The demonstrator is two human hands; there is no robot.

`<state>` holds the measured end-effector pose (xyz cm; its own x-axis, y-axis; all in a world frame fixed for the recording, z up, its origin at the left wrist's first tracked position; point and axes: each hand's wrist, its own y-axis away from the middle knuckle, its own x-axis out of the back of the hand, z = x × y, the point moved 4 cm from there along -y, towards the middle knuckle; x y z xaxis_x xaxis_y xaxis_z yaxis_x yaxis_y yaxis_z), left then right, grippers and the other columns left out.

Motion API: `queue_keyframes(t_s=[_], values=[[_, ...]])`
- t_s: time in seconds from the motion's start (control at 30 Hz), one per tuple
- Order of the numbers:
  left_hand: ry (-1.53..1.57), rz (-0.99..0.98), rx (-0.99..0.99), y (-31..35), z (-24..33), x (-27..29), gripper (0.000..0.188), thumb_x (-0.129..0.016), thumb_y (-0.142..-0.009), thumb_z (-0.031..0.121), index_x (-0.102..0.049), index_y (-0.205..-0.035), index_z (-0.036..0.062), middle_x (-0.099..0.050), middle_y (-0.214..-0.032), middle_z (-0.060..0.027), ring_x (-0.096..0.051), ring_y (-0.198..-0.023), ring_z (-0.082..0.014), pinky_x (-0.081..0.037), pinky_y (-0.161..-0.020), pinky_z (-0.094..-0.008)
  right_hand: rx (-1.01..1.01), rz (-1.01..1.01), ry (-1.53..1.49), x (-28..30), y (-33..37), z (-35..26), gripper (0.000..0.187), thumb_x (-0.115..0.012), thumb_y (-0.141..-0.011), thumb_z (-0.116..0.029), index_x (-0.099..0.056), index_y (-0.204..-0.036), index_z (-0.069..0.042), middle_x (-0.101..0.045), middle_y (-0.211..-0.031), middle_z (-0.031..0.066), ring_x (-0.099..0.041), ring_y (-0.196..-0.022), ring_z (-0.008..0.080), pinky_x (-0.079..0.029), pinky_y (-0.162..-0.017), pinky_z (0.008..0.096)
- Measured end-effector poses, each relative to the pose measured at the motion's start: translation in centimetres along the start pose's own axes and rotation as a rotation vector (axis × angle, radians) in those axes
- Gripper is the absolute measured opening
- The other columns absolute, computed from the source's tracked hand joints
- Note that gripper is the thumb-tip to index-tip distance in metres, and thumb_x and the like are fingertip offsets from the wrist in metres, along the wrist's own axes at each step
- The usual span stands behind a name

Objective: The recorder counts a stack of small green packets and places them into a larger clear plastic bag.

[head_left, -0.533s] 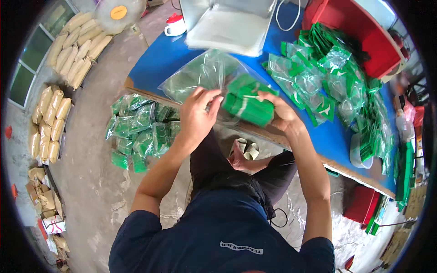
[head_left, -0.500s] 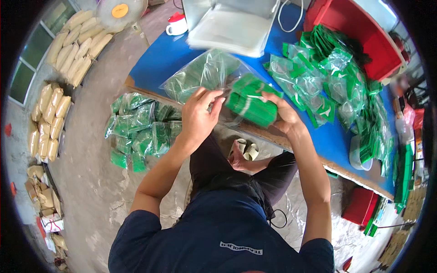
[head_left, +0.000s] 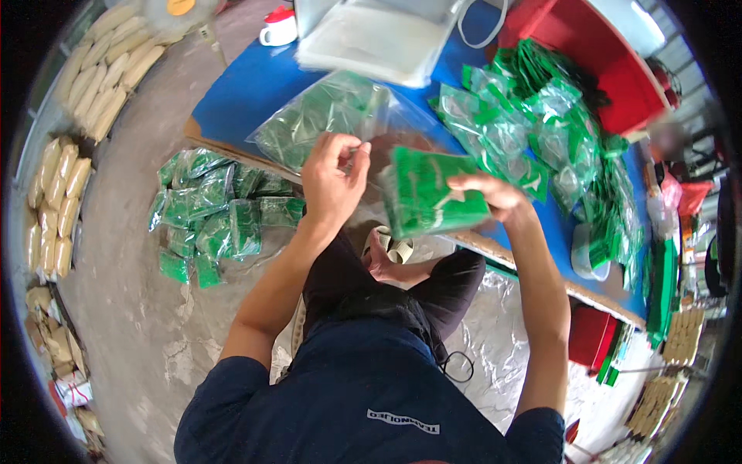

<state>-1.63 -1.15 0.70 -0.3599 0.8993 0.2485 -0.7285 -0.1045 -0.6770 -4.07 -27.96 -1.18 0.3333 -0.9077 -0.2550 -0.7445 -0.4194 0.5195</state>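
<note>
the right hand point(head_left: 498, 199) grips a thick bundle of green packets point(head_left: 421, 189) by its right side, thumb on top, holding it over the near edge of the blue worktop point(head_left: 236, 87); the left hand point(head_left: 332, 179) is beside the bundle, apart from it, its fingers curled with thumb and forefinger close together; whether they pinch the film of the clear bag point(head_left: 301, 127) just beyond, i cannot tell; that bag lies on the worktop with green showing through; farther back sit a stack of clear sheets point(head_left: 375, 42) and a red-lidded white cup point(head_left: 280, 32); rightward, a heap of green packets point(head_left: 556, 127) spreads beside a red bin point(head_left: 618, 66); bagged green packs point(head_left: 216, 201) lie on the floor point(head_left: 131, 325)
</note>
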Motion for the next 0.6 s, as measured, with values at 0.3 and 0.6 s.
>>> queue_keyframes(t_s=[0.3,0.6], values=[[0.011,-0.057,-0.023,0.1,1.2,-0.2,0.013,-0.074,-0.081,0.005,-0.063,-0.086,0.0067,-0.055,-0.067,-0.0063,-0.054,-0.054,-0.0211,-0.044,-0.051,-0.0328,0.193,0.236,-0.264,-1.6,-7.8,-1.2,0.032,-0.069,-0.089,-0.029,-0.063,-0.112,-0.007,-0.067,-0.104,0.0063,-0.066,-0.092,0.0196,-0.056,-0.083,0.0353],[0.114,-0.168,-0.059,0.3,4.5,-2.4,0.013,-0.075,-0.081,0.010,-0.065,-0.088,0.0051,-0.060,-0.071,-0.0081,-0.062,-0.060,-0.0202,-0.049,-0.054,-0.0310,0.361,0.551,0.819,-5.8,-15.0,-3.8,0.042,-0.055,-0.099,-0.035,-0.053,-0.134,-0.012,-0.061,-0.124,0.0136,-0.058,-0.115,0.0255,-0.046,-0.100,0.0332]])
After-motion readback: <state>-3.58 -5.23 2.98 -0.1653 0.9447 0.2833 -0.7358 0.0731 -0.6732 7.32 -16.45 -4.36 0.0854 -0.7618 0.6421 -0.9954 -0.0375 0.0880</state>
